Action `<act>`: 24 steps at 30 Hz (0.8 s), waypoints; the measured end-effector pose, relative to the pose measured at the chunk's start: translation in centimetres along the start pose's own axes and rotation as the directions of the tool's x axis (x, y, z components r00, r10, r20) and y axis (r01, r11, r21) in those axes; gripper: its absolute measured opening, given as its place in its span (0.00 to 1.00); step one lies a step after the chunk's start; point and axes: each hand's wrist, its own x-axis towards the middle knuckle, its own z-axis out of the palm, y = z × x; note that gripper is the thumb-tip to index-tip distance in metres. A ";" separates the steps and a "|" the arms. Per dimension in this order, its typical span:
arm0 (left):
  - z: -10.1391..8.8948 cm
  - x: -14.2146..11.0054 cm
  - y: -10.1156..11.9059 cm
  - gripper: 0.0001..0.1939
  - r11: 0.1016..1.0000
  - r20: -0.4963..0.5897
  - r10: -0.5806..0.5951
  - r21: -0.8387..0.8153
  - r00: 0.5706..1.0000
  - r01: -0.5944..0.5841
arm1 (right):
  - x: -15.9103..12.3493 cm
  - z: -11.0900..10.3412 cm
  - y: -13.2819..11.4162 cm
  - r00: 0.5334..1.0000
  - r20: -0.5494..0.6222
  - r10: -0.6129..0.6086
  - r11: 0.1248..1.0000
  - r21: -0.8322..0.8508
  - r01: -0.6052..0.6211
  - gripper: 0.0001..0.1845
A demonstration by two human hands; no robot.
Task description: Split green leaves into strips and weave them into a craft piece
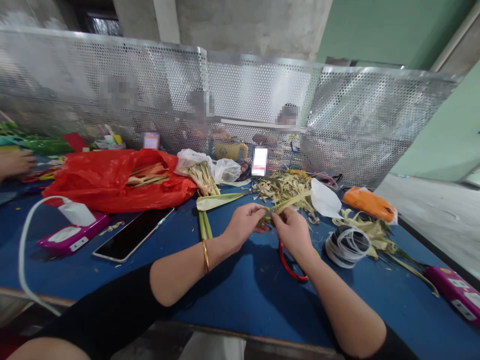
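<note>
My left hand [245, 225] and my right hand [291, 227] meet over the middle of the blue table [240, 310]. Both pinch a pale green leaf strip [290, 202], whose long end sticks out up and to the right. Fingers of both hands are closed on it; the part between them is mostly hidden. Below my right hand lies a tool with a red handle [290, 265], partly covered by the hand. Just beyond my hands rests a heap of dry leaf scraps [279, 185]. A broad leaf strip [219, 201] lies across green stalks [204, 225] to the left.
A red plastic bag [93, 175] of dried strips, a phone [133, 235] and a purple power strip [75, 235] lie left. A wire spool [347, 246], orange packet [369, 204] and another power strip [453, 290] are right. A perforated metal screen [258, 92] stands behind. Another person's hand [17, 162] shows far left.
</note>
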 end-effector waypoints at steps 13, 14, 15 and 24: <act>-0.3 0.1 -0.5 0.06 0.950 0.042 -0.151 -0.272 0.988 0.157 | 0.2 0.3 0.0 0.931 0.200 0.304 0.834 0.417 -0.362 0.11; -0.3 0.1 -0.5 0.07 0.946 0.078 -0.152 -0.277 0.985 0.167 | 0.3 0.4 0.1 0.901 0.271 0.337 0.748 0.504 -0.432 0.11; -0.3 0.1 -0.4 0.07 0.943 0.116 -0.151 -0.281 0.982 0.178 | 0.4 0.4 0.2 0.871 0.344 0.351 0.659 0.570 -0.491 0.12; -0.3 -0.2 0.2 0.05 0.930 0.304 -0.099 -0.310 0.947 0.197 | 0.7 0.6 1.0 0.831 0.475 0.290 0.512 0.657 -0.554 0.15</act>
